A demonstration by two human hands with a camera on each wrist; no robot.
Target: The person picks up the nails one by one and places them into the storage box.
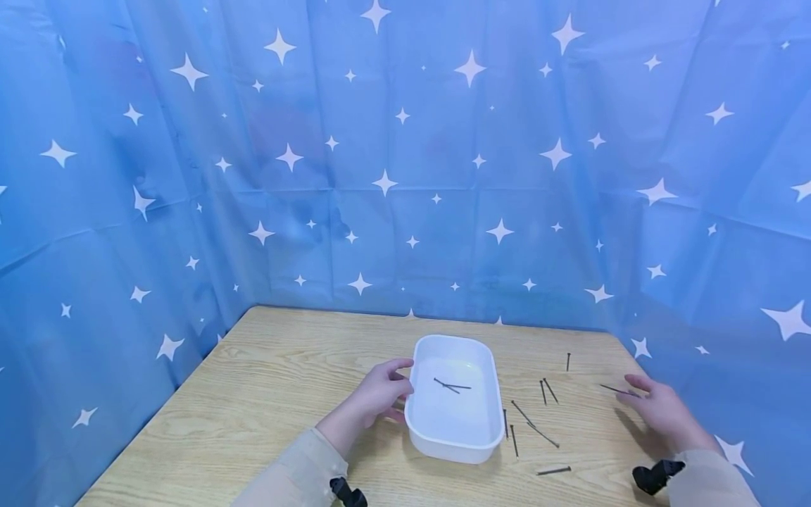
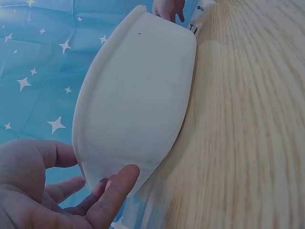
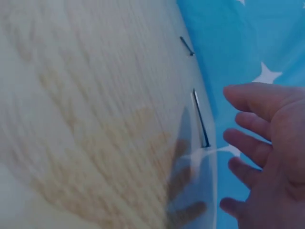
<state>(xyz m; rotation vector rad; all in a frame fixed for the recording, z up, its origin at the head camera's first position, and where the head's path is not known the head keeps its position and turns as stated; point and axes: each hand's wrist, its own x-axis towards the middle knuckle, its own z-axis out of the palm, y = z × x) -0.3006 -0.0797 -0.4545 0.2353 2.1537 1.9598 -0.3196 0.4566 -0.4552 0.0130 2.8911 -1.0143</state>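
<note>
In the head view my left hand (image 1: 383, 391) is at the left side of a white plastic tray (image 1: 453, 451), spread fingertips right at its rim and wall. Seen from the left wrist, the thumb (image 2: 116, 191) overlaps the tray's outer wall. A few dark nails (image 1: 451, 386) lie crossed inside the tray. Over to the right, my right hand (image 1: 659, 408) is low over the table, a nail (image 1: 614, 389) at its fingertips in the head view. The right wrist view has these fingers spread apart, beside a nail (image 3: 201, 119) on the tabletop.
Several more nails (image 1: 535, 426) lie scattered on the wooden table (image 1: 285, 373) between the tray and my right hand. One lone nail (image 1: 568, 362) is farther back. A blue curtain (image 1: 405, 267) with white stars hangs behind the table and at its sides.
</note>
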